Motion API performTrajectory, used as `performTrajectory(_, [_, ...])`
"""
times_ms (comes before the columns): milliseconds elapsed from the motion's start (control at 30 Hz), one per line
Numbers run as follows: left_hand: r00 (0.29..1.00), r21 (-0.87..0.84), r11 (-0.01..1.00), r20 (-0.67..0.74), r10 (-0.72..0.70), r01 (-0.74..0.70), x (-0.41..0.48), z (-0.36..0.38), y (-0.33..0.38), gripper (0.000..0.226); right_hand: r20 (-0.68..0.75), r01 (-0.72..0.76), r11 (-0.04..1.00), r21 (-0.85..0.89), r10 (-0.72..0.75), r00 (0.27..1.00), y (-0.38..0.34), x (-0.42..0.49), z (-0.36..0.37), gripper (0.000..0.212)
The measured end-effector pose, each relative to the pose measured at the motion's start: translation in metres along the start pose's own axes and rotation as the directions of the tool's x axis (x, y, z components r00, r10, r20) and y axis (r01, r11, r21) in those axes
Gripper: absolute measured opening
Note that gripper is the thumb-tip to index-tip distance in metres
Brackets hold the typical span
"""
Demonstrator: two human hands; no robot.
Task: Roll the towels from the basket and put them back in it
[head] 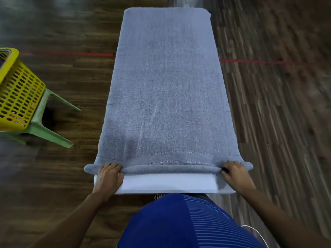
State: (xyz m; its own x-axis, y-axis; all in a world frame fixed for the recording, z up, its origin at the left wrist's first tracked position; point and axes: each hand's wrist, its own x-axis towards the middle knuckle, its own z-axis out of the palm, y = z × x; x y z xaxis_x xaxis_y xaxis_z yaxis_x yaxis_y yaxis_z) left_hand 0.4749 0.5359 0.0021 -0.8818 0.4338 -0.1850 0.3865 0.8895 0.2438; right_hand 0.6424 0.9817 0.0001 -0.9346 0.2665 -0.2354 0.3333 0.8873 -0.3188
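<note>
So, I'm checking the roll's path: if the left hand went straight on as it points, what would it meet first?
The left hand grips the rolled edge of the gray towel; straight on lies only flat towel, it seems.

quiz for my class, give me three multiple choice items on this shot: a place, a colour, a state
1. Where is the basket?
A. on a green stool left of the table
B. on the table's far end
C. on the floor to the right
2. What colour is the towel?
A. red
B. yellow
C. grey
3. How far is the towel rolled?
A. fully rolled
B. only its near edge is rolled
C. not begun, fully flat
Answers: 1 A, it sits on the stool at left; 2 C, grey pile throughout; 3 B, left hand and right hand grip a thin roll, the rest lies flat.
</note>
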Motion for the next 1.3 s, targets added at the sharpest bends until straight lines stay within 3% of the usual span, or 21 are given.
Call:
performTrajectory(100, [0.996, -0.028, 0.998, 0.060, -0.062, 0.063, 0.008, -0.003, -0.001, 0.046, 0.098, -0.097, 0.995, 0.001, 0.096, 0.991, -0.001, 0.010, -0.006, 0.023])
performTrajectory(233, [0.991, 0.023, 0.992, -0.050, -0.122, 0.123, 0.018, -0.002, -0.001, 0.023, -0.141, -0.075, 0.997, -0.008, 0.073, 0.987, -0.004, 0.015, 0.002, 0.025])
performTrajectory(333, [0.993, 0.025, 0.999, -0.111, -0.038, 0.041, 0.016, 0.001, -0.001, 0.017, -0.148, 0.017, 0.999, 0.046, -0.010, 0.989, -0.009, 0.011, 0.011, 0.023])
performTrajectory(467, [0.999, 0.031, 0.999, -0.042, 0.032, -0.031, 0.005, 0.010, -0.002, 0.036, -0.133, 0.067, 0.994, -0.083, -0.078, 0.988, -0.017, -0.006, 0.022, 0.038])
performTrajectory(567, [1.000, 0.048, 0.998, 0.004, 0.029, -0.029, 0.007, 0.010, -0.004, 0.035, -0.158, 0.054, 0.995, -0.082, -0.067, 0.985, -0.018, -0.005, 0.022, 0.032])
performTrajectory(700, [1.000, 0.000, 1.000, 0.006, -0.008, 0.008, 0.019, -0.001, 0.002, 0.017, -0.067, -0.011, 0.997, -0.081, 0.006, 0.998, -0.018, 0.010, 0.010, 0.020])
performTrajectory(800, [0.997, 0.020, 1.000, 0.072, 0.004, -0.005, 0.023, -0.012, 0.005, 0.029, 0.069, -0.050, 0.997, -0.063, 0.054, 0.996, -0.018, 0.013, -0.003, 0.034])
performTrajectory(900, [0.995, 0.095, 0.995, 0.095, -0.013, 0.004, 0.026, -0.012, -0.001, 0.033, 0.153, -0.150, 0.986, -0.077, 0.160, 0.975, -0.015, 0.017, -0.007, 0.022])
performTrajectory(967, [1.000, 0.113, 0.993, -0.018, -0.017, 0.019, 0.025, -0.006, -0.007, 0.020, 0.044, -0.132, 0.986, -0.106, 0.137, 0.990, -0.014, 0.017, -0.004, 0.019])
performTrajectory(1067, [0.990, 0.067, 0.997, -0.132, 0.042, -0.034, 0.022, 0.003, -0.005, 0.012, -0.145, -0.059, 0.998, 0.020, 0.061, 0.988, -0.015, 0.014, 0.002, 0.014])
performTrajectory(1133, [0.988, 0.024, 0.995, -0.120, 0.099, -0.096, 0.016, 0.008, 0.002, 0.017, -0.126, -0.016, 0.999, 0.052, 0.023, 0.992, -0.019, 0.008, 0.011, 0.023])
performTrajectory(1233, [0.995, 0.034, 0.994, -0.008, 0.100, -0.099, 0.002, 0.014, 0.008, 0.038, -0.117, 0.029, 0.997, -0.073, -0.038, 0.992, -0.023, -0.012, 0.029, 0.044])
performTrajectory(1300, [0.994, 0.056, 0.993, 0.036, 0.105, -0.107, -0.001, 0.015, 0.009, 0.045, -0.154, 0.030, 0.995, -0.095, -0.044, 0.987, -0.023, -0.018, 0.034, 0.045])
